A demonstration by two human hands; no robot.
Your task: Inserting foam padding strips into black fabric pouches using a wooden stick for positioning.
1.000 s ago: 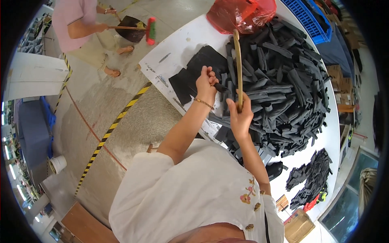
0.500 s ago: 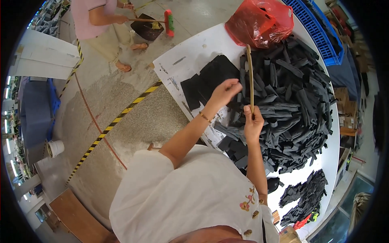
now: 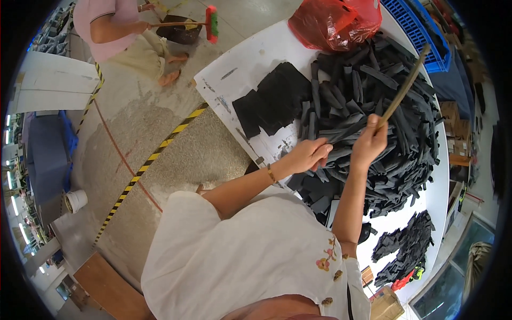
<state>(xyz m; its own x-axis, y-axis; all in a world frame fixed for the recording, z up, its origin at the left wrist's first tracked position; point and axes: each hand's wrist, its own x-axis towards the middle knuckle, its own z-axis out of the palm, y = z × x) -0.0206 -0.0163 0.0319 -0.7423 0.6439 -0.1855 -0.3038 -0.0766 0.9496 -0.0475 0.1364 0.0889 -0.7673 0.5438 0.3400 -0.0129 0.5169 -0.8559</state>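
Observation:
My right hand (image 3: 369,143) is closed round a thin wooden stick (image 3: 404,88), which slants up to the right over a large heap of black curled fabric-like pieces (image 3: 397,144). My left hand (image 3: 311,154) has its fingers pinched on the end of a dark rolled piece (image 3: 345,134) at the near left side of the heap. The other end of that piece reaches toward my right hand. Flat black pieces (image 3: 285,90) lie stacked on the white table (image 3: 224,80), left of the heap. More flat black pieces (image 3: 321,192) lie just below my hands.
A red plastic bag (image 3: 336,24) stands at the table's far end, beside a blue crate (image 3: 421,34). A smaller black pile (image 3: 405,245) lies near right. Far left, a person (image 3: 114,32) holds a broom (image 3: 212,24) by a dark dustpan (image 3: 178,33). Yellow-black tape (image 3: 154,154) crosses the floor.
The stick has swung from upright to a rightward slant as my right hand moved right and up. My left hand came down toward me and now pinches a dark piece. The person shifted left.

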